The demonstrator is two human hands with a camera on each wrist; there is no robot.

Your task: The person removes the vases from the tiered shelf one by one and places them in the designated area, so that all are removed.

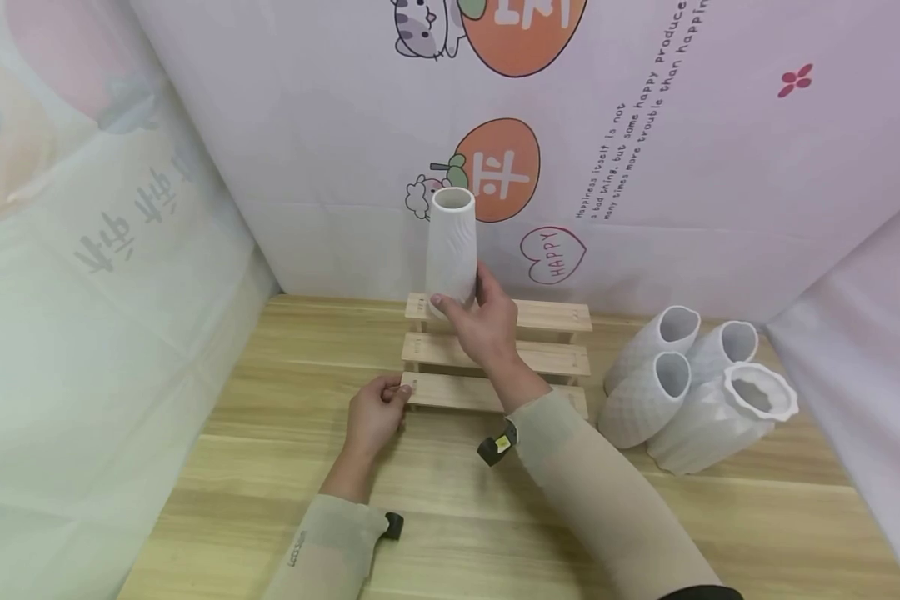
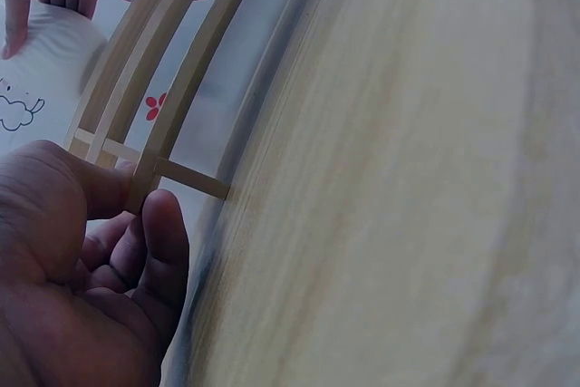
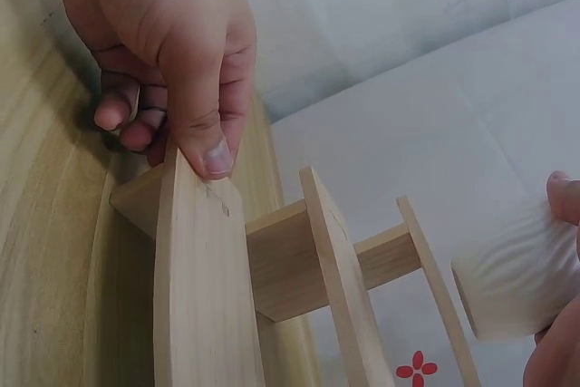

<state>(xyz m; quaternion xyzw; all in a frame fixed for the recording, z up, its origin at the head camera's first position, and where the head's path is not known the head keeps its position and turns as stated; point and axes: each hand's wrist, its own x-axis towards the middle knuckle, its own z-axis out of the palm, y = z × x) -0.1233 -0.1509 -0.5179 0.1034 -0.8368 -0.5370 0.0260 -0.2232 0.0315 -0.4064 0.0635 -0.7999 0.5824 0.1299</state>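
A white ribbed vase (image 1: 452,242) stands upright over the left end of the top step of a three-tier wooden rack (image 1: 487,357). My right hand (image 1: 489,323) grips the vase low down, thumb on one side and fingers on the other. In the right wrist view, the base of the vase (image 3: 507,283) lies very close to the top slat; whether they touch I cannot tell. My left hand (image 1: 375,412) pinches the left end of the rack's lowest slat (image 2: 181,88) between thumb and fingers.
Several white textured vases (image 1: 645,400) stand grouped on the wooden table (image 1: 450,508), right of the rack. A printed cloth (image 1: 345,167) hangs behind the table, and pale cloth walls (image 1: 67,375) close in both sides.
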